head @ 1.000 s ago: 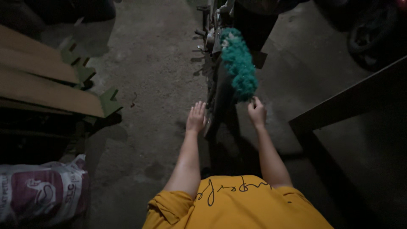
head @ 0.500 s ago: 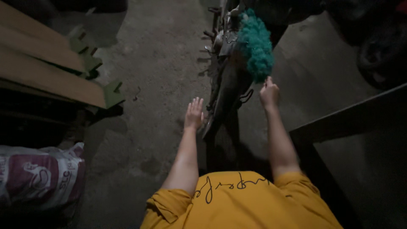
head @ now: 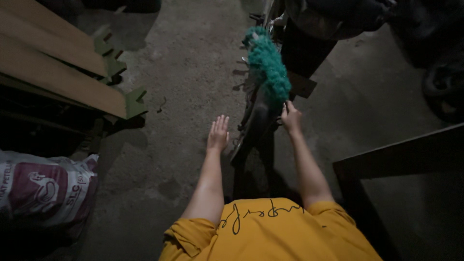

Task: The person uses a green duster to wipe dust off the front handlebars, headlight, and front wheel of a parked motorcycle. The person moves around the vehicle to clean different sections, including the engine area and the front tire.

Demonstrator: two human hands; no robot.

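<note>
With the right hand [head: 291, 117] pinching the teal fluffy duster [head: 268, 65] lying along the motorcycle [head: 258, 116], keep strokes light while the left hand [head: 218, 134], fingers together, steadies beside it.

Bare grey concrete floor [head: 193, 72] lies open between the stacked pale wooden planks [head: 58, 72] and the dark motorcycle [head: 263, 111]; a printed plastic sack [head: 43, 188] sits lower left.

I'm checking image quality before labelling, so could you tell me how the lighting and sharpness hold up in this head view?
Head view: dim overall, with the right side and top corners nearly black; the concrete floor is best lit. The teal fluffy duster in the right hand reads clearly, as does the open left hand. The dark two-wheeler between them is murky. Wide-lens bending slants the wooden planks.
</note>
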